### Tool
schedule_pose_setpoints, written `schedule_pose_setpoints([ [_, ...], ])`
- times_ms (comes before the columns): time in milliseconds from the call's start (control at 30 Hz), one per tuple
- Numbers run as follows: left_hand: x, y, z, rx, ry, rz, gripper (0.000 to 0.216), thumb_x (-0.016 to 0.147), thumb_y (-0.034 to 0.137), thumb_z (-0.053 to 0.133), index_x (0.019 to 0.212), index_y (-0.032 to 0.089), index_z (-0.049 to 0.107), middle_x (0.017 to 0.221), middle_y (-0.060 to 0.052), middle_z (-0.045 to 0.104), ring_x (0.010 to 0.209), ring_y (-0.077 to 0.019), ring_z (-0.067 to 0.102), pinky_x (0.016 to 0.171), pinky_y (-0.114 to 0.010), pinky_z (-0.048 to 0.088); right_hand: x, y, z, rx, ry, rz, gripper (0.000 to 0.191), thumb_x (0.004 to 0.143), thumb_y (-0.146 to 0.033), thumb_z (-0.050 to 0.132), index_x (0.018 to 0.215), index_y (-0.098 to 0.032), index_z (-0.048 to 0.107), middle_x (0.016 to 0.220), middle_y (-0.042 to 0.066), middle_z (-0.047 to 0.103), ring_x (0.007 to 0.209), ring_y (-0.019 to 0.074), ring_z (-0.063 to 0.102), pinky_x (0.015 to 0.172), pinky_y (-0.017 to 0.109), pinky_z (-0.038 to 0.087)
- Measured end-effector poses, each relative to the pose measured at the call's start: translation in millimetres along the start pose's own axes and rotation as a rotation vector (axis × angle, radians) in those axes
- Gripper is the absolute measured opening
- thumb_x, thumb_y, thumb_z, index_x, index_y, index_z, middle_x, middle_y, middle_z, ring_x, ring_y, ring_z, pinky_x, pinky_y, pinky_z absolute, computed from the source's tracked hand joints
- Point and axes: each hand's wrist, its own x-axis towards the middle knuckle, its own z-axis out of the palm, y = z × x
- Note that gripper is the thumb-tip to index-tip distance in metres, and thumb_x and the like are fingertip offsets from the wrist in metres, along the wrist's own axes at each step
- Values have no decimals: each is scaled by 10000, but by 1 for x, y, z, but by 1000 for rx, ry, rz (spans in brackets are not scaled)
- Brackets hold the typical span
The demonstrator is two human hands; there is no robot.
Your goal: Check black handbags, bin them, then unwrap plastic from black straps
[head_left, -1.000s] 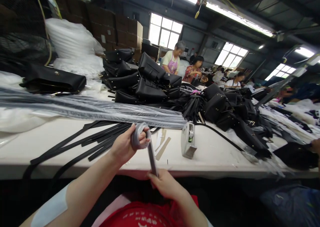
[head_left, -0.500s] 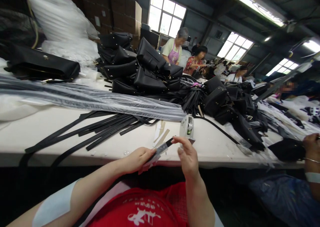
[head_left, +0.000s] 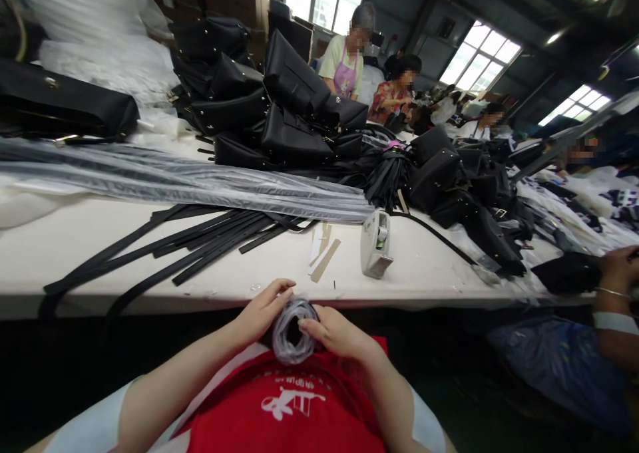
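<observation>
Long white worktable (head_left: 74,247) runs across a busy bag workshop, strewn with loose black straps (head_left: 200,243), a sheaf of plastic-sleeved straps (head_left: 200,190), a tape dispenser (head_left: 375,243) and a heap of black handbags (head_left: 279,117); other people work farther down. Just below the table edge, above the red apron (head_left: 294,406), the left hand (head_left: 262,313) and right hand (head_left: 337,333) pinch a coiled strap in clear plastic sleeve (head_left: 292,330) between them, fingers curled closed around its rim from both sides. The step looks like holding the finished coil tight; judging by the dispenser nearby, securing it would call for one hand keeping the roll from springing open
</observation>
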Motion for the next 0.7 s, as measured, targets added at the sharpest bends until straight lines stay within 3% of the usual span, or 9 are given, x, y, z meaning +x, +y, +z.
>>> schedule_pose_setpoints([
  [100, -8, -12, -1, 325, -82, 130, 335, 877, 467, 438, 890, 193, 630, 863, -37, 628, 840, -193, 557, 809, -313, 440, 1, 2, -2, -228, -168, 53, 425, 891, -540, 457, 949, -156, 629, 824, 61, 657, 696, 182, 584, 653, 267, 439],
  [200, -15, -21, 0, 440, -116, 104, 375, 896, 437, 389, 772, 184, 636, 786, -43, 614, 774, -189, 550, 755, -306, 444, 10, 9, -9, -193, -271, 21, 441, 935, -521, 378, 959, -170, 644, 834, 43, 670, 716, 162, 603, 682, 252, 454],
  [267, -18, -25, -2, 400, -105, 69, 372, 889, 450, 412, 796, 183, 654, 802, -44, 625, 788, -190, 563, 750, -297, 450, 21, 17, -19, -215, -73, 27, 403, 964, -451, 347, 1016, -182, 641, 914, 49, 678, 819, 161, 617, 789, 275, 465],
  [333, -19, -28, -5, 296, -124, 5, 370, 863, 490, 465, 821, 179, 662, 773, -30, 622, 742, -178, 571, 705, -280, 464, 34, 28, -29, -389, 281, 62, 354, 917, -404, 476, 1158, -172, 591, 1115, 104, 637, 1037, 207, 574, 952, 352, 415],
  [400, -20, -30, -9, 133, -167, -105, 406, 824, 553, 507, 844, 173, 645, 687, 2, 586, 601, -147, 547, 589, -257, 468, 46, 42, -34, -593, 485, 97, 550, 811, -378, 634, 1288, -140, 500, 1316, 170, 508, 1235, 270, 441, 1061, 428, 321],
  [467, -20, -32, -12, -21, -194, -203, 452, 783, 607, 537, 859, 170, 620, 615, 35, 538, 484, -115, 489, 482, -235, 441, 55, 57, -33, -716, 479, 129, 646, 774, -373, 672, 1327, -114, 459, 1391, 198, 426, 1297, 293, 370, 1079, 447, 308],
  [567, -21, -34, -14, -122, -172, -243, 487, 730, 639, 585, 840, 165, 611, 584, 51, 507, 456, -96, 456, 450, -217, 429, 61, 72, -29, -820, 414, 148, 496, 846, -308, 593, 1293, -119, 488, 1364, 186, 465, 1264, 262, 419, 1048, 415, 357],
  [700, -20, -34, -13, -134, -151, -242, 510, 695, 659, 605, 823, 165, 610, 584, 55, 495, 455, -93, 452, 439, -215, 423, 60, 67, -28, -922, 367, 129, 416, 870, -274, 554, 1255, -127, 494, 1317, 177, 506, 1221, 256, 456, 1011, 402, 390],
])
